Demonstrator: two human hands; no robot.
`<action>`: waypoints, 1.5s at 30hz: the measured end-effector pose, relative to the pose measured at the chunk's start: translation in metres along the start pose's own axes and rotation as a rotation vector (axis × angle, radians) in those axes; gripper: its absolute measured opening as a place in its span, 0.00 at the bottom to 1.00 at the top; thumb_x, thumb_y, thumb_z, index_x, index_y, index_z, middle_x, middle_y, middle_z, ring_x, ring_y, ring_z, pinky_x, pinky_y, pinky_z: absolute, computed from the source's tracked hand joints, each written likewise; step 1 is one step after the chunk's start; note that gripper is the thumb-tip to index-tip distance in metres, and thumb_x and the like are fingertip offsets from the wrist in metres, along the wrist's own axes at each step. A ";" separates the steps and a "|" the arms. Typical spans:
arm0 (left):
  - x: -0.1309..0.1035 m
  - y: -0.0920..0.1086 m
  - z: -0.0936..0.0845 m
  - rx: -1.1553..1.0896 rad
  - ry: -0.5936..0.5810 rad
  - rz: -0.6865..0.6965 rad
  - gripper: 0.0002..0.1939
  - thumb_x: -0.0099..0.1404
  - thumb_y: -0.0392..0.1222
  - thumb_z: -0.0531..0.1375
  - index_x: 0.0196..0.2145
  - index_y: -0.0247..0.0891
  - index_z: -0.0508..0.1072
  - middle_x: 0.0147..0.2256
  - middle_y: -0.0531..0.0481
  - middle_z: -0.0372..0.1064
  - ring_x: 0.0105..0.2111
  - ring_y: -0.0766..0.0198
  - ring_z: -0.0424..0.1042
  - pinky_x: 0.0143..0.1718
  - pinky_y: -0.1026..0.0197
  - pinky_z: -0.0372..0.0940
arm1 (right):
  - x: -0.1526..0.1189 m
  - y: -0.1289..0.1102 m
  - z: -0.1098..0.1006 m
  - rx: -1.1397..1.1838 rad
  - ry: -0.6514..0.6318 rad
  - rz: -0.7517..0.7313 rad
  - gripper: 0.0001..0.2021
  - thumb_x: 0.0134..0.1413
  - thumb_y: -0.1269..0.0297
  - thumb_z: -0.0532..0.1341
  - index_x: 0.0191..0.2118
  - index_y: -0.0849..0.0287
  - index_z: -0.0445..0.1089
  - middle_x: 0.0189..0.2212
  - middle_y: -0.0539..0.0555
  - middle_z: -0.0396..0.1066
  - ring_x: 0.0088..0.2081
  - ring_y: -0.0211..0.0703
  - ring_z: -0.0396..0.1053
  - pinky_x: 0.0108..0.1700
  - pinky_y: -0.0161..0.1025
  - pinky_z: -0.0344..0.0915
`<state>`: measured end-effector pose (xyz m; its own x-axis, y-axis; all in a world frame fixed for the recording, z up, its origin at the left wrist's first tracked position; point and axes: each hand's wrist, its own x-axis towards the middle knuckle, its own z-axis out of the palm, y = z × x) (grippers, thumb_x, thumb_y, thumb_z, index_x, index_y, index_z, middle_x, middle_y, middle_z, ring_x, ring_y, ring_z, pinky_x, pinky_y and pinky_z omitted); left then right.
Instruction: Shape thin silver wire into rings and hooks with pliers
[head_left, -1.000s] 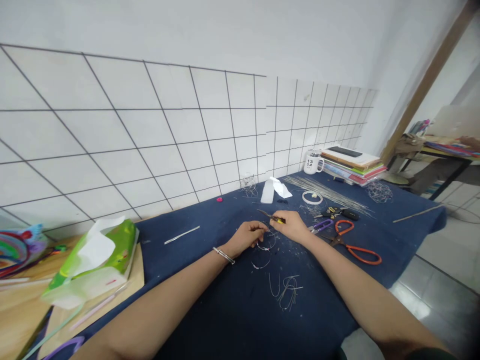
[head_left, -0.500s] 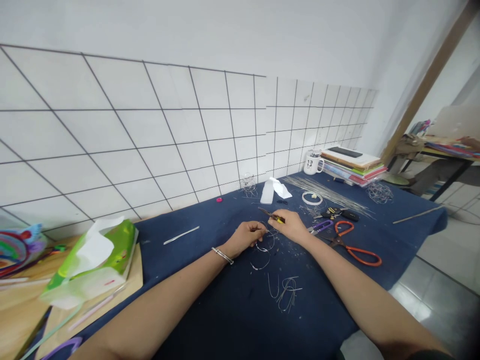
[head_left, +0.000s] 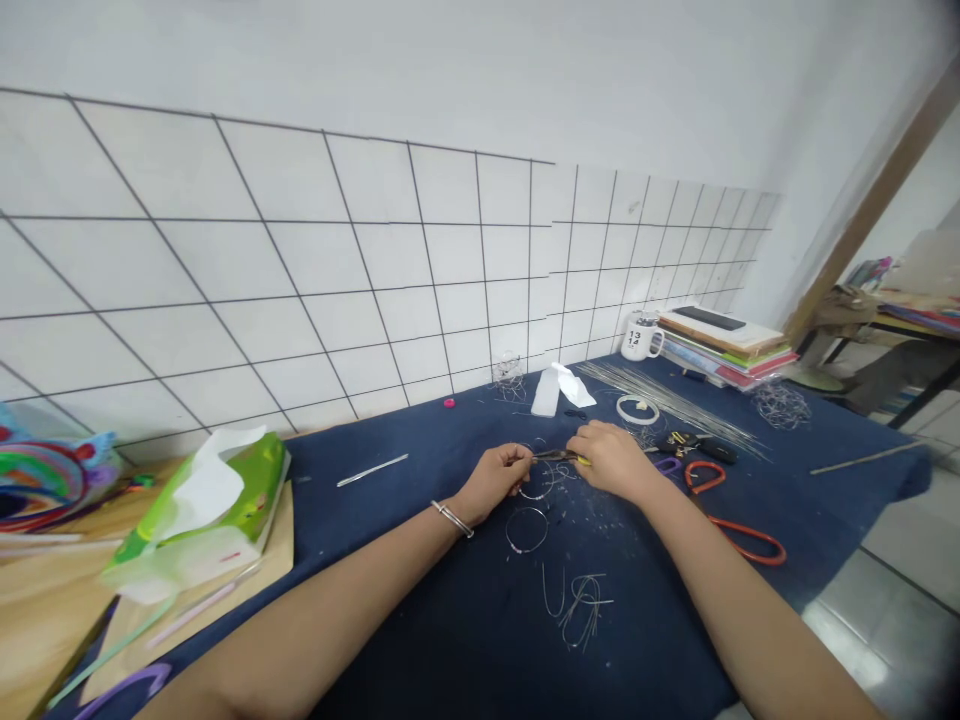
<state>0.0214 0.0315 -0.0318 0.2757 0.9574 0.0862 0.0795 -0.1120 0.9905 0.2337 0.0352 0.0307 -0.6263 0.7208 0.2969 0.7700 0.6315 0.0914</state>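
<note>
My left hand [head_left: 495,478] pinches a thin wire ring [head_left: 537,497] with small beads on it. My right hand [head_left: 611,460] is closed round pliers [head_left: 553,455] with yellow on the handles. Their narrow jaws point left and meet the wire at my left fingertips; whether the jaws grip it is too small to tell. Just below, another beaded wire ring [head_left: 516,547] lies on the dark blue cloth [head_left: 420,600]. Nearer me is a loose bunch of bent wire pieces [head_left: 581,615]. Small wire scraps are scattered under my right hand.
Orange-handled scissors [head_left: 750,540], black cutters [head_left: 709,448] and a white tape roll [head_left: 637,409] lie to the right. Long straight wires [head_left: 675,405] stretch behind them, near a mug [head_left: 639,338] and stacked books [head_left: 724,345]. At left sits a green tissue pack [head_left: 247,500].
The pliers have swung down from pointing up and away, so their jaws now reach my left fingertips. My right hand has shifted slightly right; my left hand keeps its pinch.
</note>
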 end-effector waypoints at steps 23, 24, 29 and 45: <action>0.001 -0.001 0.000 -0.012 -0.017 0.029 0.12 0.56 0.47 0.55 0.28 0.34 0.65 0.21 0.56 0.61 0.15 0.76 0.55 0.17 0.71 0.52 | 0.000 -0.012 -0.005 -0.155 0.057 0.008 0.07 0.51 0.67 0.54 0.34 0.59 0.67 0.30 0.56 0.64 0.38 0.45 0.56 0.39 0.40 0.49; 0.001 -0.001 0.000 -0.016 -0.020 0.028 0.11 0.56 0.47 0.55 0.28 0.34 0.65 0.21 0.56 0.61 0.15 0.76 0.55 0.17 0.71 0.52 | 0.000 -0.012 -0.005 -0.158 0.051 -0.004 0.06 0.51 0.67 0.54 0.33 0.59 0.67 0.30 0.56 0.64 0.38 0.45 0.56 0.38 0.40 0.49; 0.000 0.000 0.000 -0.012 -0.035 0.027 0.11 0.56 0.46 0.55 0.29 0.34 0.64 0.21 0.56 0.60 0.15 0.76 0.54 0.17 0.71 0.51 | 0.000 -0.012 -0.005 -0.201 0.064 -0.030 0.05 0.51 0.68 0.53 0.30 0.60 0.66 0.29 0.56 0.63 0.37 0.45 0.55 0.38 0.40 0.48; 0.009 0.004 -0.022 0.027 -0.339 -0.036 0.13 0.54 0.46 0.58 0.31 0.32 0.68 0.21 0.54 0.61 0.17 0.75 0.57 0.18 0.70 0.55 | 0.001 -0.014 -0.012 -0.257 0.107 -0.208 0.08 0.56 0.70 0.51 0.30 0.59 0.66 0.27 0.54 0.62 0.35 0.42 0.54 0.36 0.39 0.46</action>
<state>0.0030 0.0453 -0.0250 0.5749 0.8182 0.0058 0.1195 -0.0910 0.9887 0.2245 0.0235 0.0415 -0.7671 0.5419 0.3434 0.6414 0.6591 0.3927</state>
